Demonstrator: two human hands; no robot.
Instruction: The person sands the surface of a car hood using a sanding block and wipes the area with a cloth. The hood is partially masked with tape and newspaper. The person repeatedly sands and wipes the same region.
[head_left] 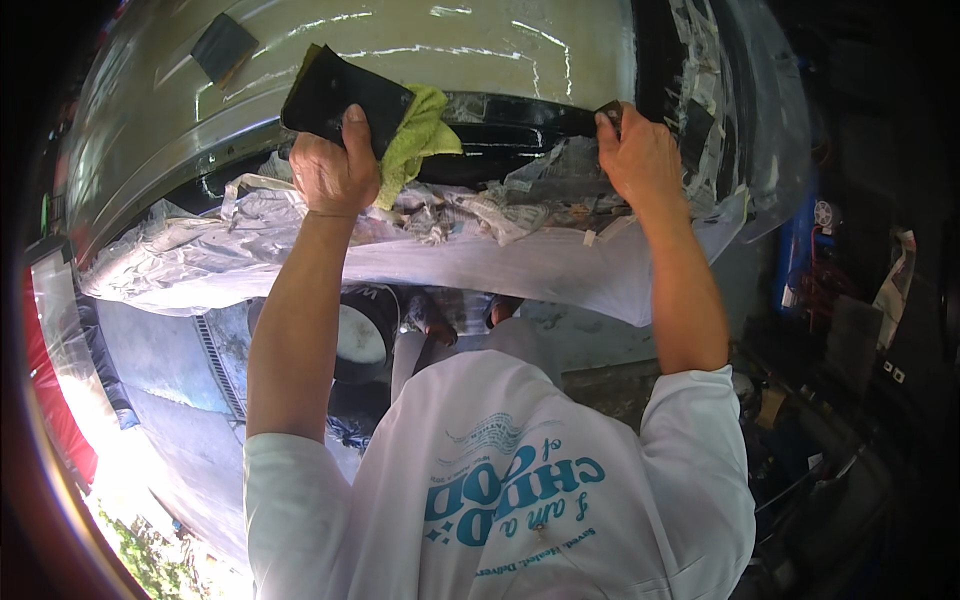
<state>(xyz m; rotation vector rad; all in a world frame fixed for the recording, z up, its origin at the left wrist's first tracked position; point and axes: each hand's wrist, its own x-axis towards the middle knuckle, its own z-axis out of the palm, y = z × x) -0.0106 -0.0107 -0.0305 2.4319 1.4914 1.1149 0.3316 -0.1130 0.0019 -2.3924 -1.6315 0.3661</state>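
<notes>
A small dark pad (609, 112) is at the upper right of the frame, pinched between the thumb and fingers of the right hand (645, 160). It sits at the right end of a black strip (500, 138) along the near edge of a pale, glossy panel (420, 75); whether it presses on the strip cannot be told. The left hand (335, 170), upper left of centre, grips a black sheet (345, 100) with its thumb on top. A yellow-green cloth (425, 135) hangs against the sheet's right side, apparently held along with it.

The step in hand looks like rubbing down the black strip, with sheet and cloth kept ready. The next stroke calls for a flat pad, light even pressure and a path along the strip.

Crumpled masking paper (510, 215) and clear plastic sheeting (450, 262) line the panel's near edge. Loose flaps rise close to the right hand and could snag the pad or cloth. Another dark square pad (222, 48) lies on the panel at the upper left. Below centre, a dark bucket (388, 305) stands beside the person's shoes (437, 328), within kicking reach. Dim clutter fills the right edge.
</notes>
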